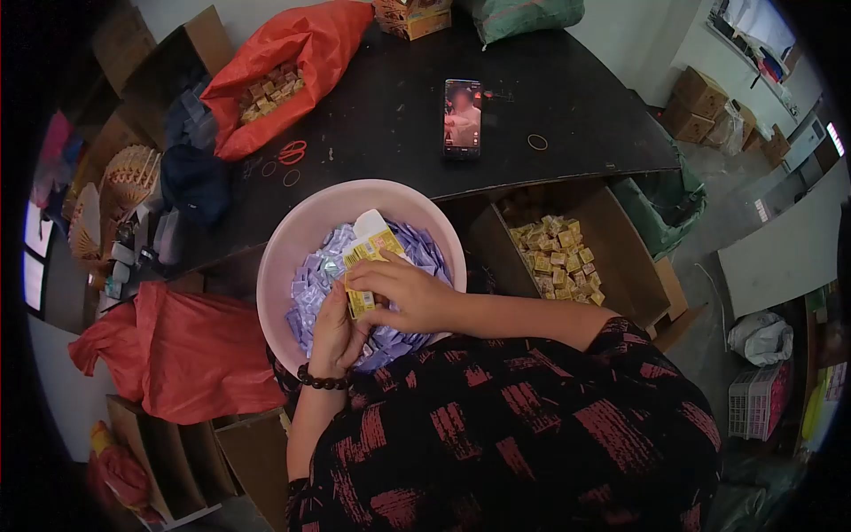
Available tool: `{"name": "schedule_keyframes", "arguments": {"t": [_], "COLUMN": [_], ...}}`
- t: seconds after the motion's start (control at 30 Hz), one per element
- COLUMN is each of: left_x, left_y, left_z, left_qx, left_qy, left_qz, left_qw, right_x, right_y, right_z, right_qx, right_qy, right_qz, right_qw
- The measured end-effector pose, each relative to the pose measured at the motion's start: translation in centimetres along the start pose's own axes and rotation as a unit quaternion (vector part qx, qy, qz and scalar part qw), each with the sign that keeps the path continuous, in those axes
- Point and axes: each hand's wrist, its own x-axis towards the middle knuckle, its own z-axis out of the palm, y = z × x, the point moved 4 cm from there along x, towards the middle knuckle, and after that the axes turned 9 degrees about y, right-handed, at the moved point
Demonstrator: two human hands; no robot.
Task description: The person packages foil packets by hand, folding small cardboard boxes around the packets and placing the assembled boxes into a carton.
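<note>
Two bare hands are gripping a yellow printed carton above a pink basin, the left hand closing on its lower end while the right hand is laying its fingers across the front. A white flap is sticking up from the carton's far end. The left wrist is wearing a dark beaded bracelet. Beneath the hands, purple packets are filling much of the basin, which is sitting against the near edge of a black table. The person is wearing a black shirt with reddish patches.

To the right of the basin, small yellow boxes are lying heaped in an open cardboard box, with a green bag resting just beyond it. On the tabletop, a phone is showing a lit picture, and a rubber band is lying to its right. Red-handled scissors are resting on the left side, near an open red sack that is holding more small boxes. Lower left, a red bag is bulging beside the basin; at far right, cartons are standing by the wall.
</note>
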Motion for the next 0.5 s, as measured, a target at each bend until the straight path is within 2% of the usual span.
{"name": "schedule_keyframes", "arguments": {"t": [0.07,0.2,0.27,0.3,0.33,0.37,0.4,0.43,0.47,0.5], "left_x": [0.1,-0.2,0.9,2.3,3.7,4.9,5.8,6.2,6.2,6.3], "left_y": [-0.7,-0.3,0.2,0.3,0.3,0.9,1.3,0.7,0.4,0.4], "left_z": [-0.4,1.7,1.2,-0.9,-1.6,-1.9,-2.1,-2.1,-1.6,-0.8], "left_qx": [-0.033,0.002,0.230,0.335,0.332,0.507,0.660,0.683,0.682,0.703], "left_qy": [-0.003,0.068,0.035,0.080,0.082,0.116,0.147,0.178,0.184,0.179], "left_qz": [-0.077,-0.109,-0.052,0.024,0.023,0.077,0.126,0.180,0.176,0.184], "left_qw": [0.996,0.992,0.971,0.939,0.939,0.851,0.726,0.686,0.686,0.664], "right_x": [-0.2,-1.2,-1.4,-1.5,-1.7,-2.4,-3.4,-4.7,-5.7,-5.7], "right_y": [-1.3,-0.7,-2.1,-2.7,-3.0,-2.7,-2.5,-1.9,-1.3,-1.5], "right_z": [-0.1,-0.8,-4.9,-7.6,-10.5,-13.0,-15.1,-16.2,-16.7,-16.6], "right_qx": [-0.137,-0.129,-0.184,-0.245,-0.306,-0.370,-0.430,-0.517,-0.598,-0.621], "right_qy": [0.045,0.051,0.116,0.130,0.142,0.125,0.106,0.100,0.093,0.089], "right_qz": [-0.039,-0.008,0.056,0.109,0.159,0.239,0.314,0.304,0.291,0.262], "right_qw": [0.989,0.990,0.974,0.954,0.928,0.889,0.840,0.794,0.741,0.733]}}
